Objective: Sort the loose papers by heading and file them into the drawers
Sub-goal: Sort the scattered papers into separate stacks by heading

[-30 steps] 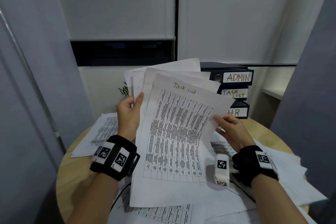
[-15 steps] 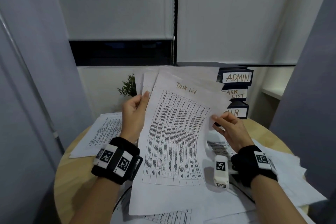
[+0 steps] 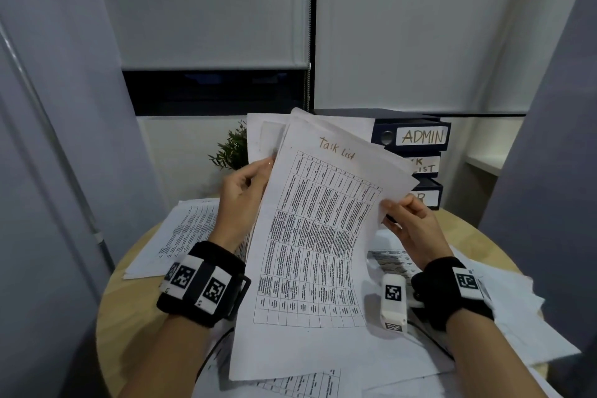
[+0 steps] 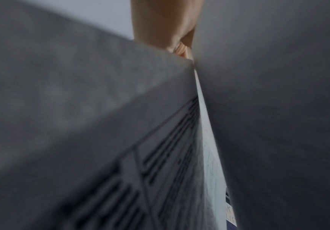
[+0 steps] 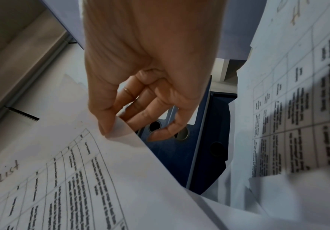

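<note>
Loose papers (image 3: 504,310) litter the round table's (image 3: 129,310) near and right edges; another stack (image 3: 181,233) sits at its left edge. Above the middle, the left hand (image 3: 240,200) grips the fanned sheets (image 3: 268,139) by their left edge. The right hand (image 3: 412,223) pinches the right edge of the front "Task List" sheet (image 3: 316,236) (thumb on top). At the far right edge: stacked binders (image 3: 416,136) labelled ADMIN, TASK LIST, a third half hidden. A plant (image 3: 231,149) stands far left.

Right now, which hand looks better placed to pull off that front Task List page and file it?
Probably the right hand: it pinches the Task List sheet at its edge, nearest the labelled binders; the left hand holds the stack behind.
</note>
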`<state>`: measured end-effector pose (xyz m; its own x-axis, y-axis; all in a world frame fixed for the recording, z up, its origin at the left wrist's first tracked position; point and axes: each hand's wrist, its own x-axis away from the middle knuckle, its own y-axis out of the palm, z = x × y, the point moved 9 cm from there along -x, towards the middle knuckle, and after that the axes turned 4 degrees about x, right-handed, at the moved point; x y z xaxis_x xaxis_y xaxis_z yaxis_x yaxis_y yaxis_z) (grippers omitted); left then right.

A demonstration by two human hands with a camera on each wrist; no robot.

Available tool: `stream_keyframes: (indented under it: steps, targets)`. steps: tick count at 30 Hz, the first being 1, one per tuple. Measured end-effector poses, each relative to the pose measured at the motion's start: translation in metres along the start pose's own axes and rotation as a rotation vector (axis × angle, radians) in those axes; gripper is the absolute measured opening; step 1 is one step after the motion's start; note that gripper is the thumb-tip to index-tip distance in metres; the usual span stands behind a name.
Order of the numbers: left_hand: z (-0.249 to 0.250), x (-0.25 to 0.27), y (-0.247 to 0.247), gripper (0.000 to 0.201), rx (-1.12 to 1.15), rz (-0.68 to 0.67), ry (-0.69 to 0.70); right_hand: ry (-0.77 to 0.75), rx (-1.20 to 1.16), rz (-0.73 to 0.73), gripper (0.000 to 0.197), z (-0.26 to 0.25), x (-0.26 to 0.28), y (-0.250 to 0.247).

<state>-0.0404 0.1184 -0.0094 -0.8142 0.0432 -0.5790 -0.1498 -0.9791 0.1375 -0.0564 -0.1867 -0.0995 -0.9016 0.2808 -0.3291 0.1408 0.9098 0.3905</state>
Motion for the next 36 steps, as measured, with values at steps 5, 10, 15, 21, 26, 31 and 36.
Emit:
stream_keyframes:
  steps: [5, 10, 15, 21, 26, 31, 36]
  targets:
    - [-0.002, 0.001, 0.001, 0.025, 0.026, -0.023, -0.019, 0.004, 0.008, -0.004, 0.035, 0.001, -0.001, 0.000]
    - [-0.007, 0.001, 0.003, 0.027, 0.127, -0.071, -0.084, 0.004, -0.014, -0.017, 0.051, 0.002, -0.002, -0.002]
    - [-0.010, 0.001, 0.006, 0.037, 0.239, -0.114, -0.159, 0.012, -0.030, -0.017, 0.053, 0.004, -0.003, -0.002]
    - [-0.006, 0.002, 0.008, 0.036, 0.255, -0.121, -0.148, 0.005, -0.019, -0.017, 0.054, 0.004, -0.003, -0.002]
    - [-0.003, 0.003, 0.011, 0.051, 0.288, -0.130, -0.163, -0.001, -0.025, -0.026, 0.049, 0.003, -0.002, 0.000]
    - [-0.003, 0.004, 0.010, 0.047, 0.304, -0.126, -0.167, 0.004, -0.025, -0.023, 0.041, 0.004, -0.003, -0.002]
    - [-0.005, 0.003, 0.011, 0.038, 0.307, -0.117, -0.184, 0.016, -0.011, -0.011, 0.027, 0.004, -0.002, -0.001]
